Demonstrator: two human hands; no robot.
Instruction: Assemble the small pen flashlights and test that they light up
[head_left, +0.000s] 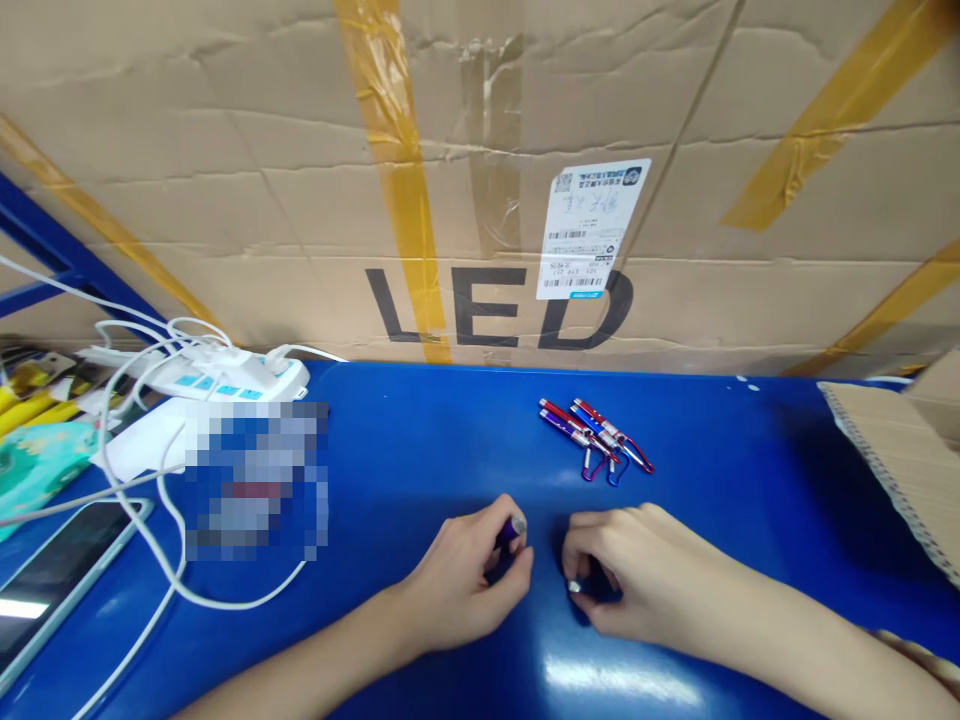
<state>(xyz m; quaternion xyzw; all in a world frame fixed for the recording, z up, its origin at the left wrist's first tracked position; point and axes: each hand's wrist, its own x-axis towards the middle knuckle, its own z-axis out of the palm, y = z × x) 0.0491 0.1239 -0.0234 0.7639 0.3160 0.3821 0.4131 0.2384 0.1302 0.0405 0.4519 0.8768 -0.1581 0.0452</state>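
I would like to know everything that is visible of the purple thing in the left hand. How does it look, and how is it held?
The purple thing looks like a small, narrow, rounded piece with a shiny, dark purple side. Its exposed end is silver-grey and looks like metal. It sits in the curled left hand, between the fingers and thumb, with the silver-grey end facing out toward the right of the picture. The fingers cover the rest, so its full length and other end cannot be told.

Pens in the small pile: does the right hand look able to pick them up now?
Probably yes. The right hand is near the pens, with only blue table visible between. But its fingers hold a small silvery-ended thing, which it may need to put down first.
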